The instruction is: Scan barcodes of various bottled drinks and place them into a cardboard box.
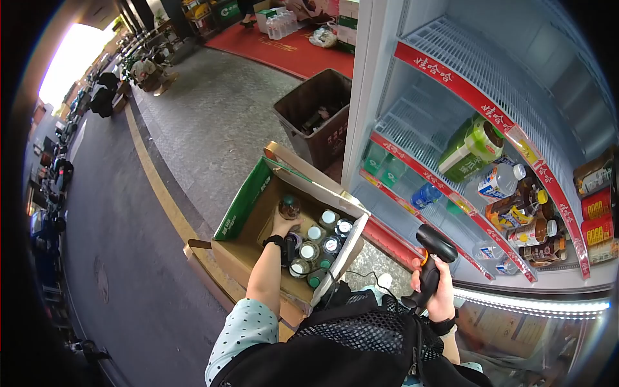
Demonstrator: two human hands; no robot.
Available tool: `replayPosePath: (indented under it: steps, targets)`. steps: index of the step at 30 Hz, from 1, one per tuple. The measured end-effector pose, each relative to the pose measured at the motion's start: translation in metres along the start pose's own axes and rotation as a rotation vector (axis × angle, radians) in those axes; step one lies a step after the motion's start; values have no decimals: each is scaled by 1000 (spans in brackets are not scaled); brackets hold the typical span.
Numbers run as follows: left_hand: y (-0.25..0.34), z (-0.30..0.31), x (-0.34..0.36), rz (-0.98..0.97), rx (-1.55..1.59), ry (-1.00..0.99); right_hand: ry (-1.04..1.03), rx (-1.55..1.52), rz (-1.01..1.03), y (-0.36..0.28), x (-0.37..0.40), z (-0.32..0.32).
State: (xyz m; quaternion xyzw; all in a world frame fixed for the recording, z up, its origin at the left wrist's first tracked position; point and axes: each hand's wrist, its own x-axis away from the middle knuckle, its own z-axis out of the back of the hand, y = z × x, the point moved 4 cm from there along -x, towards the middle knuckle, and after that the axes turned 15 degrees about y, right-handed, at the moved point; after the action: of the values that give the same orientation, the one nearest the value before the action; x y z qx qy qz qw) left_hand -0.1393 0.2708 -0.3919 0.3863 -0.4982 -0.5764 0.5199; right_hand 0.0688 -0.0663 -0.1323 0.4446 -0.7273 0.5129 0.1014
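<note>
My left hand reaches into an open cardboard box and is closed around a dark drink bottle. Beside it in the box stand several bottles with white, dark and green caps, such as a white-capped bottle. In my right hand is a black handheld barcode scanner, its head up and its handle wrapped by my fingers. The scanner is in front of an open drinks fridge with wire shelves and red shelf strips. Part of my left fingers is hidden by the bottle.
On the fridge shelves are a large green bottle, a white-capped bottle and red cans. A brown bin stands beyond the box. Farther back lie a red mat and packed water bottles. A road runs along the left.
</note>
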Motion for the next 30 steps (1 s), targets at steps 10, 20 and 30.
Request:
replayPosePath:
  steps: [10,20,30]
  targets:
    - [-21,-2,-13,157,-51,-331,197,-27,-24,1,-6,23]
    - [-38,-26,-8,29,-349,-459,75,-85,-93,5,-17,26]
    - [-38,-32,-9,291,-511,-487,167,-200,-76,0,-23,53]
